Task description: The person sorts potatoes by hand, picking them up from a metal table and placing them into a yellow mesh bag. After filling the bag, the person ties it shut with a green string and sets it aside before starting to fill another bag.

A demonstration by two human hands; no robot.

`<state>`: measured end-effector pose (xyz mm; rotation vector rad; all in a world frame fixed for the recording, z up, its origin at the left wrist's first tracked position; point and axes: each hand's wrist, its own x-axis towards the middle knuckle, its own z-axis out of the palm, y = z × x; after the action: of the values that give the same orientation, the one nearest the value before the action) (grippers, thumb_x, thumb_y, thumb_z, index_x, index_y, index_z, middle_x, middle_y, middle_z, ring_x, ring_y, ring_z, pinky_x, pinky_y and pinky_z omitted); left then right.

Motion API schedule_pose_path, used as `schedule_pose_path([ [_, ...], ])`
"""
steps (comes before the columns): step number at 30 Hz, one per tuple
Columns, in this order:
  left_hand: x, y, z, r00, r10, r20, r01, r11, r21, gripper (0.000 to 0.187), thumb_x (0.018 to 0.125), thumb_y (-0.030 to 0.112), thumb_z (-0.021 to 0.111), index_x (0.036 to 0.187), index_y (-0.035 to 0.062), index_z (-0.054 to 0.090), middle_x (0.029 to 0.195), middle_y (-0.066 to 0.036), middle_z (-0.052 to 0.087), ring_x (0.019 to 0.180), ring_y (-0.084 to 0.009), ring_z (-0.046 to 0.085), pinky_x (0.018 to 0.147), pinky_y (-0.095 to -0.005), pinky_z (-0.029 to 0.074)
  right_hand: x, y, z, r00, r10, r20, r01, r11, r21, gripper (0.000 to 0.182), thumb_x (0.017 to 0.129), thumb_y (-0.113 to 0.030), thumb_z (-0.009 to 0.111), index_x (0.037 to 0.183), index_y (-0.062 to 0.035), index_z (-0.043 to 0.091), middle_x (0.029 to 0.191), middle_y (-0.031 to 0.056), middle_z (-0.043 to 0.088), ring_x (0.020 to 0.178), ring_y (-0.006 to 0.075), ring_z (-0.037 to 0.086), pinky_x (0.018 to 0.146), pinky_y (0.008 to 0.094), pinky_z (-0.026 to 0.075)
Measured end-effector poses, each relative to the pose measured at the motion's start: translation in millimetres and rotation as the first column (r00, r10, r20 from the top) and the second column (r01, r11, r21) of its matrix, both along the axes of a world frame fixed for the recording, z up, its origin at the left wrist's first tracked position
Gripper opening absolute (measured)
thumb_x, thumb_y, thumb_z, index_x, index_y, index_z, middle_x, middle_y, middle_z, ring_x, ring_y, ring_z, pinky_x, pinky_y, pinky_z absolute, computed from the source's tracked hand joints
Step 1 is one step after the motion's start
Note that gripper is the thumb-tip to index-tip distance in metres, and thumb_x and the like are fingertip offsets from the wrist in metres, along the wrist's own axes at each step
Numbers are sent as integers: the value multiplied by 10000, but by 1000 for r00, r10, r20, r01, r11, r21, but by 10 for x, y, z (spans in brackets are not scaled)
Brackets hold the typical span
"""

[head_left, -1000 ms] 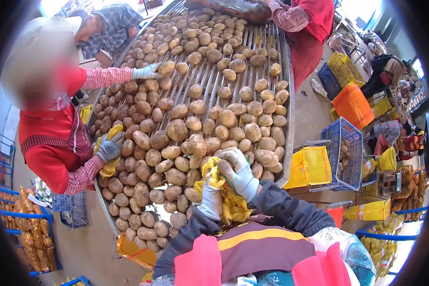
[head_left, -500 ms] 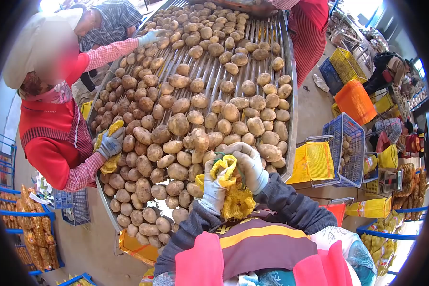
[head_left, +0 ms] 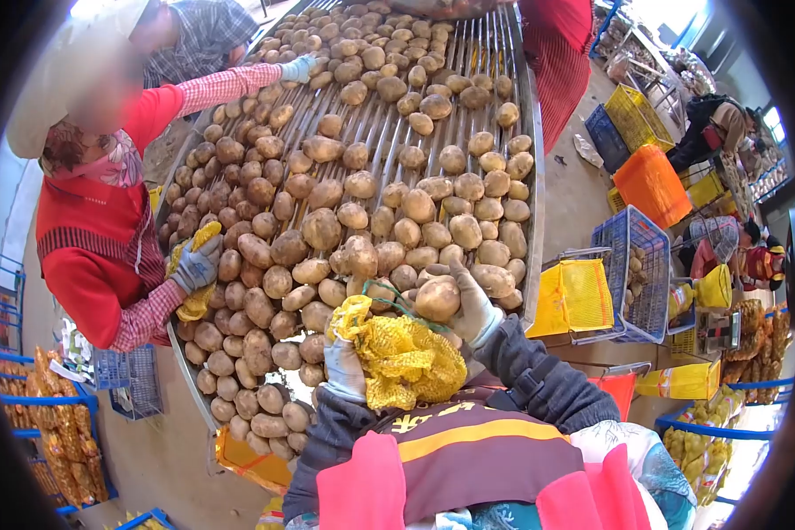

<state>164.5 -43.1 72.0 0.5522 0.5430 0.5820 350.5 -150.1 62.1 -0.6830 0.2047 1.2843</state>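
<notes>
A yellow mesh bag (head_left: 402,358) hangs in front of my chest at the near end of a roller table (head_left: 532,177) covered with potatoes. My left hand (head_left: 344,367), in a white glove, grips the bag's rim on its left side. My right hand (head_left: 468,305), also gloved, is closed on a potato (head_left: 438,299) just above the bag's mouth. A green drawstring runs across the top of the bag between the two hands.
A person in red (head_left: 97,238) stands at the table's left side, holding a yellow mesh bag (head_left: 194,265) and reaching far up the table. Another person in red (head_left: 565,53) stands at the far right. Blue and yellow wire baskets (head_left: 632,274) sit to the right.
My right hand let go of the bag's rim and picked up a potato from the table. The bag now hangs open and lower. The person on the left stretched an arm further up the table.
</notes>
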Motion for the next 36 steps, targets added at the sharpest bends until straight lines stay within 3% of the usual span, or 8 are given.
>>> schedule_pose_path([
  [2,-57,-1,43,994,-65,88,81,977,-199,328,876,317,599,1089,71,558,997,-74,621,908,-260,630,805,-451,540,-29,57,72,991,-75,-111,80,996,40,521,888,-528,514,1147,-78,476,1058,169,604,1004,341,602,880,520,495],
  [7,-124,24,32,975,162,-149,-111,946,304,266,880,151,547,1113,23,548,1026,-85,622,895,-178,629,782,-304,538,28,55,139,975,1,-223,9,999,42,582,875,-547,521,1176,-51,478,1074,169,594,1015,353,591,892,567,483],
  [11,93,-133,-21,990,54,-127,11,885,466,511,853,350,662,1188,0,502,1094,-102,595,1006,-195,588,882,-316,486,-186,219,26,984,28,-176,-25,999,21,543,896,-548,484,1171,-80,508,1090,114,607,996,280,604,882,459,502],
  [14,299,-116,-137,914,273,-300,190,363,912,550,854,314,667,1283,33,471,1189,-123,470,1084,-222,513,939,-322,426,-356,185,25,986,167,17,-168,978,125,443,912,-506,493,1095,-109,571,1005,39,651,910,196,632,799,333,520],
  [21,364,-137,-279,974,-27,-223,174,719,673,657,827,396,677,1296,21,411,1256,-117,507,1105,-199,529,939,-309,446,-332,191,278,974,119,-194,-117,993,22,408,905,-478,517,1005,-94,611,926,50,666,873,196,639,786,326,522],
  [28,374,-208,-448,977,64,-202,83,762,642,441,870,103,581,1268,26,407,1265,-122,513,1092,-219,550,945,-329,459,-466,251,354,996,47,76,-45,998,-34,401,894,-462,547,976,-77,623,941,59,670,876,185,641,803,326,515],
  [30,401,-243,-378,994,13,-107,29,923,383,491,785,30,674,1210,21,429,1168,-113,529,1046,-211,560,901,-317,476,-449,238,391,997,58,42,-57,998,-14,373,886,-438,567,979,-81,627,950,60,671,883,184,641,818,319,511],
  [36,242,3,-426,992,111,-62,-57,824,564,660,838,549,585,1245,42,476,1161,-52,570,984,-162,580,813,-272,497,-368,237,195,965,21,-260,-4,998,64,377,888,-404,572,1072,-75,577,1012,86,644,942,230,630,864,386,512],
])
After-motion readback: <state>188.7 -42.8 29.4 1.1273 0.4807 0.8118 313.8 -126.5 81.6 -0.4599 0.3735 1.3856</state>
